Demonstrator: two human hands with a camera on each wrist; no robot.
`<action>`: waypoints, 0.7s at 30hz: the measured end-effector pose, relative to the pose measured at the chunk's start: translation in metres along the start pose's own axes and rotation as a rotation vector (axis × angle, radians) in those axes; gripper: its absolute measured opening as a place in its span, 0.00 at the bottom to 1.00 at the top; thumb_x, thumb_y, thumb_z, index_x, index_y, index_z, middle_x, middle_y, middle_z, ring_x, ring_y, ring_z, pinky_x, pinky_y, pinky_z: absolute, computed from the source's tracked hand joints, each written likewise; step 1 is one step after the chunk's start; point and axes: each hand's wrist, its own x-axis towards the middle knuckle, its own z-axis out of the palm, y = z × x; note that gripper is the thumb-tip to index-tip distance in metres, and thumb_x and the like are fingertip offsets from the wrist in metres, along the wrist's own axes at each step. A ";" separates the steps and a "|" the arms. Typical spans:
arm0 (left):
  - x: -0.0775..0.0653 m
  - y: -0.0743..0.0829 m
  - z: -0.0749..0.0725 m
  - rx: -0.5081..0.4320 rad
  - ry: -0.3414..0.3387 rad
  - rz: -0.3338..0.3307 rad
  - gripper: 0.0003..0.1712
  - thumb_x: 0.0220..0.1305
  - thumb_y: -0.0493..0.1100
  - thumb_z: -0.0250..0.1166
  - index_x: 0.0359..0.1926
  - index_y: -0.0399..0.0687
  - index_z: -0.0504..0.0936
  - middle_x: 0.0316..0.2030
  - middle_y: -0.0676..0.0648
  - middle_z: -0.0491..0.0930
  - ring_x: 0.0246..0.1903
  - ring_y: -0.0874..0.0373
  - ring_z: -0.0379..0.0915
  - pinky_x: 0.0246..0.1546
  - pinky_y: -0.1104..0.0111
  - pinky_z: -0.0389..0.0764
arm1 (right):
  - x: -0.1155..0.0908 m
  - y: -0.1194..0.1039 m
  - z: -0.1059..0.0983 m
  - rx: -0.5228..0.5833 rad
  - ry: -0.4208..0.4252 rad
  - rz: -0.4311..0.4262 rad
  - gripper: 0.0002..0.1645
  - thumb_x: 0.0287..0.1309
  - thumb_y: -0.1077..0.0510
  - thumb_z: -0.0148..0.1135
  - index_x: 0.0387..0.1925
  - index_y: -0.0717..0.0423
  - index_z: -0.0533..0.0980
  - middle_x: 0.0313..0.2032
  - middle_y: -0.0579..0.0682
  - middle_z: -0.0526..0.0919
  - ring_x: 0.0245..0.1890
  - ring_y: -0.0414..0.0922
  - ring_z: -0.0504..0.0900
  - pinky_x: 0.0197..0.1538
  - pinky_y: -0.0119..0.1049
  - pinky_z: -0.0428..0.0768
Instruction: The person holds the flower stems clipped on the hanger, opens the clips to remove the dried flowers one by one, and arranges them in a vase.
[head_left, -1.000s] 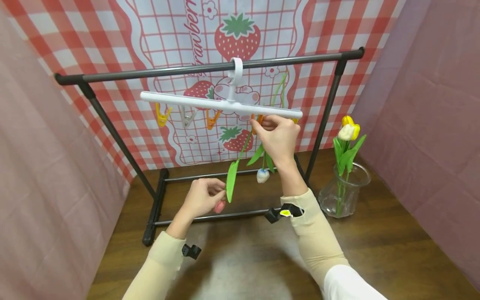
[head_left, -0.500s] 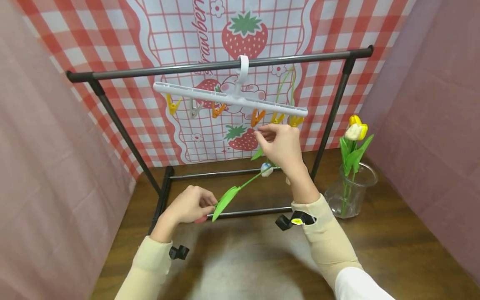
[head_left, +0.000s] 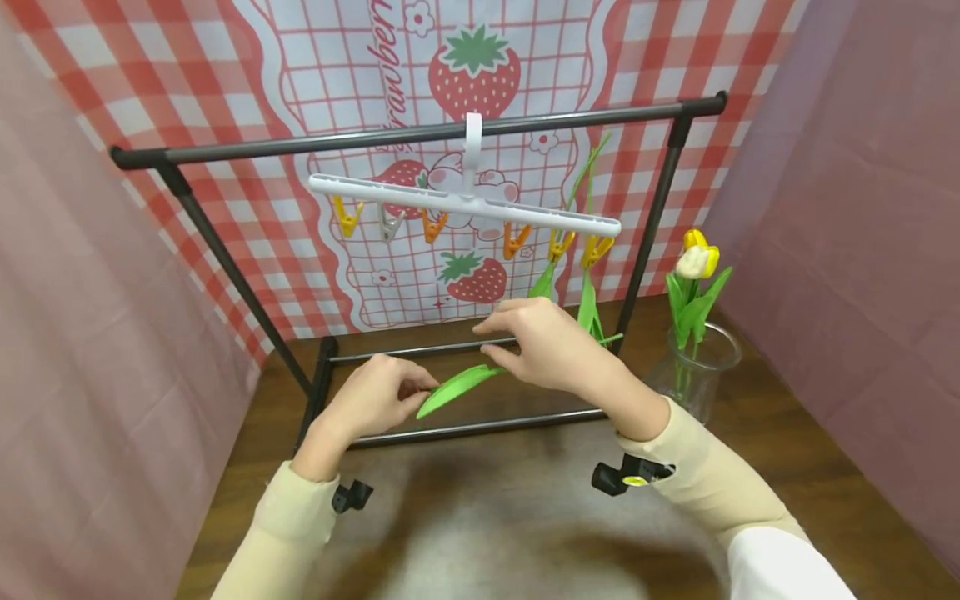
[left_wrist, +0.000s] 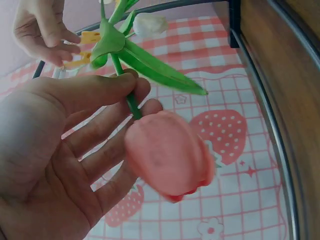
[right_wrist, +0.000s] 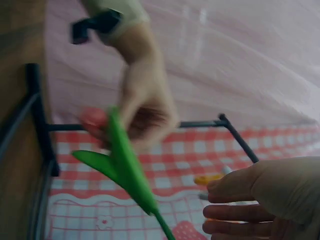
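My left hand [head_left: 378, 396] pinches the stem of a pink tulip [left_wrist: 167, 152] just behind its bloom, between thumb and fingers. The tulip's green leaf [head_left: 453, 390] and stem point right, towards my right hand [head_left: 551, 346]. That hand has its fingers loosely extended by the stem, and no grip on it shows. Above hangs a white hanger [head_left: 465, 204] with several clips. An orange clip [head_left: 515, 240] right of its middle holds nothing. Stems hang upside down in two yellow clips at the right end, with green leaves [head_left: 587, 302] below; my right hand hides the lower parts.
The hanger hooks over the bar of a dark metal rack [head_left: 592, 118]. At the right stands a clear glass vase [head_left: 722, 365] with yellow and white tulips [head_left: 697, 260]. A checked strawberry cloth [head_left: 172, 67] covers the back; pink curtains flank both sides.
My right hand has come down from the orange clip. The pink tulip's stem has left that clip and tipped over to the right. My left hand has shifted left with the bloom.
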 end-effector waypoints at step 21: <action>0.019 0.018 -0.012 0.014 0.030 0.082 0.06 0.68 0.38 0.73 0.44 0.51 0.94 0.33 0.55 0.90 0.29 0.69 0.80 0.34 0.69 0.83 | -0.017 0.001 0.017 -0.182 -0.128 -0.061 0.10 0.61 0.61 0.77 0.44 0.56 0.89 0.38 0.50 0.89 0.40 0.46 0.89 0.44 0.40 0.89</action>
